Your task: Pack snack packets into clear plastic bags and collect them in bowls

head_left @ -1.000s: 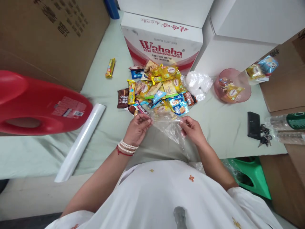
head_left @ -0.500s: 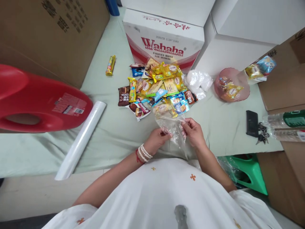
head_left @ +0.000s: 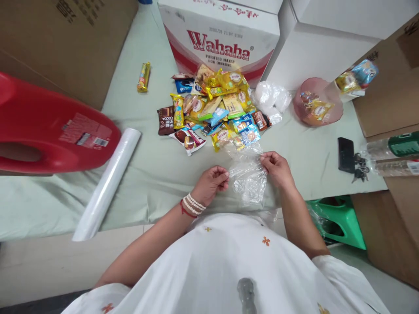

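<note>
A crinkled clear plastic bag [head_left: 249,181] hangs between my hands at the front of the table, its upper end over the near edge of the snack pile. My right hand [head_left: 278,169] pinches its right upper edge between thumb and fingers. On the other side, my left hand [head_left: 212,185] is closed, thumb against fingers, with its fingertips at the bag's left edge. Just beyond lies a heap of wrapped snacks [head_left: 211,107]: yellow packets, blue packets, and a brown cocoa packet [head_left: 166,121]. One yellow snack bar [head_left: 143,77] lies apart at the left.
A white film roll [head_left: 108,183] and a red plastic jug [head_left: 59,131] are on the left. A Wahaba-style printed carton [head_left: 219,41] stands behind the heap. To the right are bunched clear plastic [head_left: 273,99], a pink bowl [head_left: 299,102] with snacks, keys [head_left: 361,168] and bottles [head_left: 393,150].
The bag has spread out wider between my hands. My hands have moved slightly apart, the left one leftward and the right one rightward. The view has shifted a little.
</note>
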Motion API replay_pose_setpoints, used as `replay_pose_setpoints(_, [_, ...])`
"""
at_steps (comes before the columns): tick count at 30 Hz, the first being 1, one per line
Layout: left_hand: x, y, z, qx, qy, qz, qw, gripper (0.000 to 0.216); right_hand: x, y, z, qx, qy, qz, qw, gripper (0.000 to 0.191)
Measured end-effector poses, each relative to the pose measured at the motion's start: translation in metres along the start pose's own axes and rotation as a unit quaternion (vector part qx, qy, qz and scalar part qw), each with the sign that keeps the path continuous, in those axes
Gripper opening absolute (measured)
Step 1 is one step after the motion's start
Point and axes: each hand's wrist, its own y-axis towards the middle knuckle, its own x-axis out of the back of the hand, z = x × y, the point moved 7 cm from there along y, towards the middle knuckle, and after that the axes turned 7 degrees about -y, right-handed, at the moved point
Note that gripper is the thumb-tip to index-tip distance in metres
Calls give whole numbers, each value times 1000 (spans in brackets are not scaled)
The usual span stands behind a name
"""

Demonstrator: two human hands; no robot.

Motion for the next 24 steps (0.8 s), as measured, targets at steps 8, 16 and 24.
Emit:
replay_pose_setpoints(8, [3, -1, 3, -42, 43, -5, 998, 44, 30, -92, 43, 216, -246, -239, 914, 19])
replay_pose_setpoints(16, [2, -3, 5, -65, 78, -3, 995, 35, -15, -133, 14, 285, -337, -33, 897, 26])
replay_pose_setpoints(24, [3, -15, 6, -75, 113, -15, 991, 30, -28, -119, -8, 236, -338, 26, 911, 18])
